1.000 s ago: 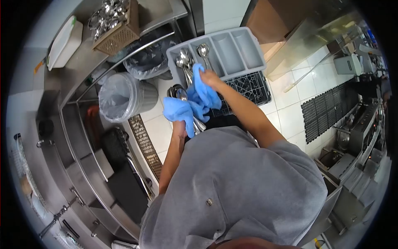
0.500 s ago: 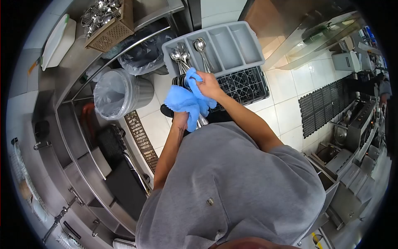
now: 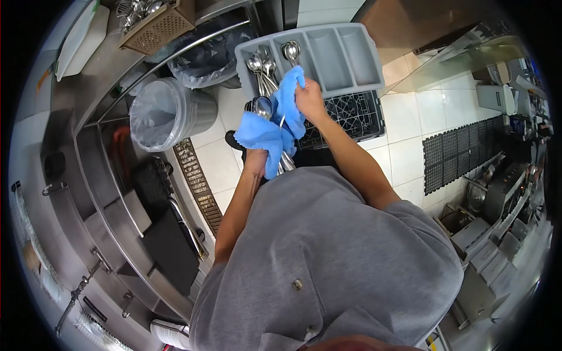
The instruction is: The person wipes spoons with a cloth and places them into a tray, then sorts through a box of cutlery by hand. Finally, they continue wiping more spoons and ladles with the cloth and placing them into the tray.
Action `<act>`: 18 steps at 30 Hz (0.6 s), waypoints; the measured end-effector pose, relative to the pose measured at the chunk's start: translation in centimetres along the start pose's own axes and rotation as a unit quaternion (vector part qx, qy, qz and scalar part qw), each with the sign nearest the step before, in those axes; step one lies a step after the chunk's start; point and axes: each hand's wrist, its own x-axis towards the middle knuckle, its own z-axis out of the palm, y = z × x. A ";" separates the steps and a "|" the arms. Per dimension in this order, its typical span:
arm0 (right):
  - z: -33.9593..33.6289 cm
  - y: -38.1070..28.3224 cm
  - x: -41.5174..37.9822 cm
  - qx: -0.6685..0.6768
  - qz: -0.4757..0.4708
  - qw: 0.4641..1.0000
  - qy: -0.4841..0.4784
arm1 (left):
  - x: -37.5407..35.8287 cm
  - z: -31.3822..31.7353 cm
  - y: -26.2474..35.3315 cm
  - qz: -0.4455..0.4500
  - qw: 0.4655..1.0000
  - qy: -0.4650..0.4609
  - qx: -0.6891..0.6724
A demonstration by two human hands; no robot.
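Observation:
My left hand (image 3: 256, 162) is closed around a bunch of spoons (image 3: 263, 107), with a blue cloth (image 3: 257, 132) wrapped about them. The spoon bowls stick out above the cloth and the handles below it. My right hand (image 3: 310, 99) grips another part of the same cloth, higher and to the right. A thin metal handle (image 3: 282, 121) shows between the cloth folds; its other end is hidden. Just beyond my hands is a grey cutlery tray (image 3: 370, 54). Several spoons (image 3: 257, 63) lie in its left compartment, and more spoons (image 3: 291, 52) in the one beside it.
Under the tray stands a black dish rack (image 3: 354, 117). To the left are a lined trash bin (image 3: 158, 120), a second lined bin (image 3: 205, 73) and a steel counter holding a brown cutlery basket (image 3: 153, 34). A black floor mat (image 3: 456, 149) lies on the right.
My right hand has moved up and to the right with its part of the cloth, uncovering more spoon bowls above my left hand. The left hand stays in nearly the same place.

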 end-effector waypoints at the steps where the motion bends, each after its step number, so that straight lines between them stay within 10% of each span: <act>1: 1.1 1.3 0.4 0.047 -0.050 0.997 0.030 | -0.1 0.0 0.0 -0.001 1.000 0.002 0.000; 4: 0.5 2.9 1.3 0.090 -0.122 0.988 0.015 | -0.4 -0.2 -0.3 0.022 1.000 0.014 0.005; 6: -1.8 1.1 1.9 -0.161 -0.086 0.983 -0.012 | 0.2 -0.7 -0.6 0.042 0.999 0.032 0.007; 10: 4.2 2.3 -0.7 0.163 0.129 0.975 0.077 | 1.2 -0.9 -0.2 0.024 0.999 0.048 -0.010; 12: 5.4 4.6 -1.4 -0.064 -0.051 0.996 -0.045 | 1.4 -0.2 0.6 0.046 0.998 0.024 -0.031; 18: 4.1 3.2 0.2 -0.028 0.070 0.997 0.015 | 1.6 -0.2 1.1 0.006 0.997 0.049 -0.058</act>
